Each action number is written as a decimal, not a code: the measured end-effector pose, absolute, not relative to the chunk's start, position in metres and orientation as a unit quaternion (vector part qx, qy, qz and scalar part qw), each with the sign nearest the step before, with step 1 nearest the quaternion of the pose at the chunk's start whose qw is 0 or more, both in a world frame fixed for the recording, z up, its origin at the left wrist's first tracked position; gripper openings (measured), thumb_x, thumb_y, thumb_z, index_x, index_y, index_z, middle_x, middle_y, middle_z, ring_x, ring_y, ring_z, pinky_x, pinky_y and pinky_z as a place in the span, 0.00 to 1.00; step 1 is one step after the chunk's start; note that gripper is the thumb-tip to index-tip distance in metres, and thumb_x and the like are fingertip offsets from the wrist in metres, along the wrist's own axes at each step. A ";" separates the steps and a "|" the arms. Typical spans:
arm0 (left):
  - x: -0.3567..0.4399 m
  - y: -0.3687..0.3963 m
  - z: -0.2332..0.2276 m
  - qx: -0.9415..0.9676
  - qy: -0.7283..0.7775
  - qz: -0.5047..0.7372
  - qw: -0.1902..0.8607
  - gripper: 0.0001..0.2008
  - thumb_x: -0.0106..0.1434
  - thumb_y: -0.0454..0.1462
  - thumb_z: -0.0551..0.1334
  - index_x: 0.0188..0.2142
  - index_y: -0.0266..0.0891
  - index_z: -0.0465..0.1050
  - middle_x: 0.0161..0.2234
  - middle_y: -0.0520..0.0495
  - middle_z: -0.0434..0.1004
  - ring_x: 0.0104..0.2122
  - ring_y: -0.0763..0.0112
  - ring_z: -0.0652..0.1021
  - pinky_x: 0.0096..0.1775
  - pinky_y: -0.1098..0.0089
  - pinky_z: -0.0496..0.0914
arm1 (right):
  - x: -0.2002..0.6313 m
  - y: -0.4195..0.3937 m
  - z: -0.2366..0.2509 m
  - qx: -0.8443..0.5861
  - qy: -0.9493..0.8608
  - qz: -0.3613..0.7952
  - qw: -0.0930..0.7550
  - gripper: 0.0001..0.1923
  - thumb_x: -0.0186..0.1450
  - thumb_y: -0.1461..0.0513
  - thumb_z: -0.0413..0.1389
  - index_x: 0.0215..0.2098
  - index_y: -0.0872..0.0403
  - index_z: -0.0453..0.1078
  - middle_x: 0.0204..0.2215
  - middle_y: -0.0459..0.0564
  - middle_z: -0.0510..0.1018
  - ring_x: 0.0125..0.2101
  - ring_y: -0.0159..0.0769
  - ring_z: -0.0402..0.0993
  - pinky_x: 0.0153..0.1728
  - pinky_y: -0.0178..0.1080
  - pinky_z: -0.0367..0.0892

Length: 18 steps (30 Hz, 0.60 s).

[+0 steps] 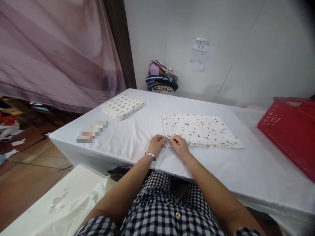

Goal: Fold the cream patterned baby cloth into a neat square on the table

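A white cloth with a small dark print lies folded in a flat rectangle on the white-covered table. At its near left corner, my left hand pinches the edge, a bracelet on its wrist. Close beside it, my right hand pinches the same corner with thumb and fingers. The bit of fabric between my fingertips is partly hidden. Farther left on the table rests another folded cloth, white with a heart-like print, touched by neither hand.
A red plastic basket stands at the right. Folded fabrics are stacked against the wall behind the table. A blurred-out item lies on the left side. At lower left is a white surface with crumpled plastic; a pink curtain hangs behind.
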State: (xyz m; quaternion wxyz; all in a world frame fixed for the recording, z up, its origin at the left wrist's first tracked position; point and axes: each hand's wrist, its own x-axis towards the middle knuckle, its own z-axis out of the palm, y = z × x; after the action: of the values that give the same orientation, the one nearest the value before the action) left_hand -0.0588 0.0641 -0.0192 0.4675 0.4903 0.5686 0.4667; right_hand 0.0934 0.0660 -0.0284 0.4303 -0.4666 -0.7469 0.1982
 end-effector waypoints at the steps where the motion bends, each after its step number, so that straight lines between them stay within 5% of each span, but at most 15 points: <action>1: -0.059 0.063 -0.019 0.507 0.578 0.458 0.446 0.07 0.52 0.40 0.60 0.27 0.37 0.67 0.19 0.55 0.70 0.16 0.80 0.67 0.20 0.77 0.60 | 0.095 0.066 -0.028 -0.472 -0.725 0.223 0.450 0.11 0.64 0.57 0.47 0.27 0.53 0.64 0.24 0.45 0.66 0.26 0.32 0.62 0.29 0.35 0.59; 7: -0.055 0.060 -0.012 0.625 0.648 0.320 0.296 0.12 0.53 0.45 0.60 0.23 0.39 0.70 0.23 0.51 0.74 0.25 0.72 0.72 0.29 0.73 0.63 | 0.101 0.066 -0.024 -0.452 -0.727 0.198 0.477 0.10 0.65 0.58 0.45 0.28 0.53 0.63 0.26 0.45 0.66 0.28 0.32 0.63 0.31 0.35 0.59; 12: -0.046 0.068 -0.003 0.633 0.693 0.224 0.261 0.16 0.52 0.49 0.59 0.28 0.39 0.72 0.28 0.46 0.76 0.28 0.67 0.74 0.26 0.72 0.60 | 0.101 0.069 -0.026 -0.440 -0.771 0.134 0.440 0.09 0.66 0.60 0.42 0.32 0.52 0.62 0.29 0.48 0.68 0.31 0.34 0.64 0.34 0.36 0.60; 18: -0.044 0.079 -0.001 0.635 0.678 0.201 0.311 0.11 0.48 0.41 0.61 0.16 0.39 0.66 0.17 0.50 0.68 0.19 0.70 0.69 0.22 0.72 0.56 | 0.102 0.070 -0.026 -0.444 -0.793 0.093 0.407 0.10 0.67 0.60 0.40 0.33 0.51 0.61 0.29 0.48 0.67 0.31 0.35 0.64 0.32 0.36 0.60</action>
State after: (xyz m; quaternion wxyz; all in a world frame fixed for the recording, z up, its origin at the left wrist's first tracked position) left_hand -0.0438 0.0785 -0.0012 0.3112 0.6349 0.6780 0.2010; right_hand 0.1018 0.0699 -0.0256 0.4071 -0.4438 -0.7929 0.0931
